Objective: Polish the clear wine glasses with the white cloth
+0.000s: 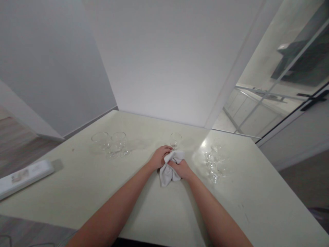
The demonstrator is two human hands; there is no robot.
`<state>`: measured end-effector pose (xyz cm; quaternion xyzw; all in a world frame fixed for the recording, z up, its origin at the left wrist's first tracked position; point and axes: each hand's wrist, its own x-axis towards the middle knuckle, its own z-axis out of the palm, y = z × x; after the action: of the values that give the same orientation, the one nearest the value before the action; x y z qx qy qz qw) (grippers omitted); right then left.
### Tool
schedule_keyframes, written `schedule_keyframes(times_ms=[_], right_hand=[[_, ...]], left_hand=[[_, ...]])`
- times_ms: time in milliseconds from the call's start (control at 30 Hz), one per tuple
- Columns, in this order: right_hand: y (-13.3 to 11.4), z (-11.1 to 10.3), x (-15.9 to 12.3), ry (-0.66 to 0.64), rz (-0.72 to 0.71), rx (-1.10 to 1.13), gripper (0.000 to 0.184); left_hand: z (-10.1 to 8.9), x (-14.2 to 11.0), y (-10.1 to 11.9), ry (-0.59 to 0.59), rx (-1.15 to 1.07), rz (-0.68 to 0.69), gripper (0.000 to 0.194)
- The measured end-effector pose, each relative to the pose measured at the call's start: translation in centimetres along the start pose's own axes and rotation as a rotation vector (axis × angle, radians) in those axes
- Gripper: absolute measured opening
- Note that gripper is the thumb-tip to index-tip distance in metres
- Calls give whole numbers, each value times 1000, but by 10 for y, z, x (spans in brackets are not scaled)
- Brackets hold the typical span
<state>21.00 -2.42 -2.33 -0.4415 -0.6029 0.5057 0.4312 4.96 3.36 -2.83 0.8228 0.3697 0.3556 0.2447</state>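
A small clear stemmed glass (176, 137) is in front of my hands near the middle of the table, its bowl pointing away from me. My left hand (160, 157) is closed, with its fingertips at the glass's stem. A white cloth (169, 173) is bunched between both hands and covers the lower end of the glass. My right hand (181, 168) grips this cloth from the right, its thumb lying over the folds. The glass's foot and part of the left fingers are hidden by the cloth.
On the pale table (144, 212), larger stemmed glasses (118, 140) stand at the left. Several small glasses (212, 166) lie or stand grouped at the right. A white box (28, 176) sits at the left edge. A white wall (164, 68) rises behind; a glazed partition is on the right.
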Motion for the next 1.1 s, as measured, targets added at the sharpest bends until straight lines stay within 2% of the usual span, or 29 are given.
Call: schedule_keyframes(times_ms=[500, 1100], right_hand=[[-1, 1, 1, -12, -60, -28, 36], [-5, 1, 0, -6, -46, -19, 35]], left_hand=[[-2, 1, 3, 2, -3, 19, 24], [0, -1, 1, 15, -28, 31, 21]])
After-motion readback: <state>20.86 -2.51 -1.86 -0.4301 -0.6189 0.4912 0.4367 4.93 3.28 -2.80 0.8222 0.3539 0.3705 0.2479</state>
